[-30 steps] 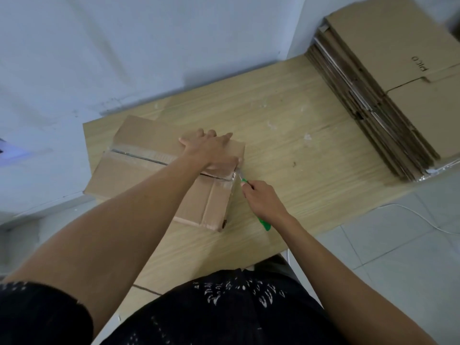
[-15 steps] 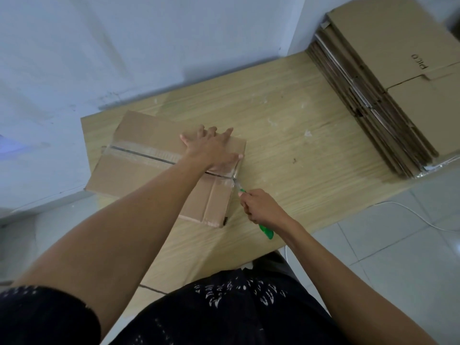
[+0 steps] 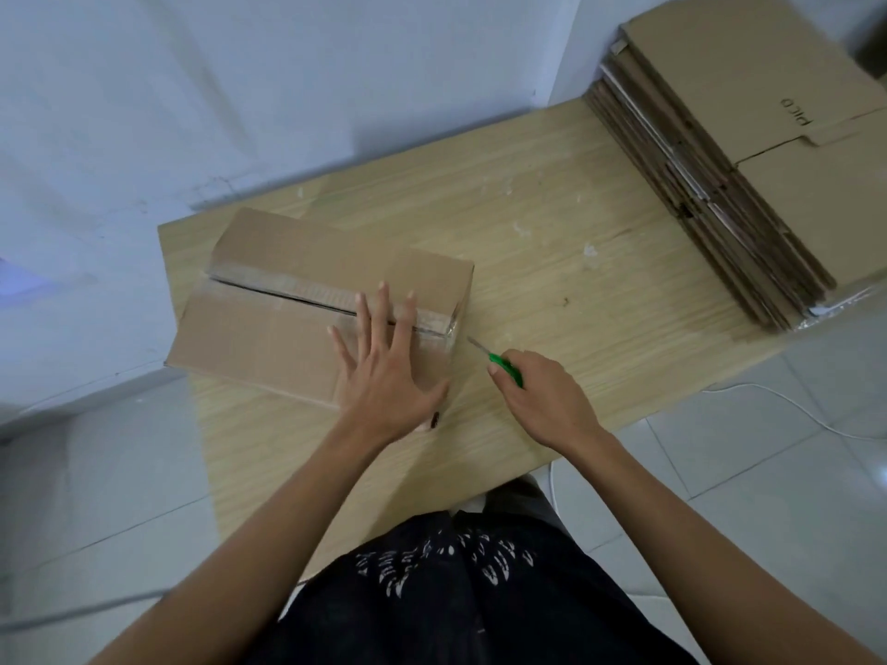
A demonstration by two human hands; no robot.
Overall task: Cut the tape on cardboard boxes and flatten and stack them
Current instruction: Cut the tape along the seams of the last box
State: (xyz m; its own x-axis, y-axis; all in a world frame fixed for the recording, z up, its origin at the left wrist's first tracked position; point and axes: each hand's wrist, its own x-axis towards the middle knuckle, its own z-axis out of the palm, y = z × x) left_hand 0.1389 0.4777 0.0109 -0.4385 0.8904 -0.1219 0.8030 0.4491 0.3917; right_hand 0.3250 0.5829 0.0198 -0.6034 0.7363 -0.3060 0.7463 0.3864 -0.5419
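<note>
Box (image 3: pixel 307 261): cutter (image 3: pixel 499 361) now clear, seemingly.

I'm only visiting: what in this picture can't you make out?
In the head view:
Most of the green cutter sits inside the right hand; only blade tip and some handle show.
The near right corner of the box lies under the left hand.
The stack of flattened boxes runs off the top and right edges.
Print on its top sheet is too small to read.
</note>
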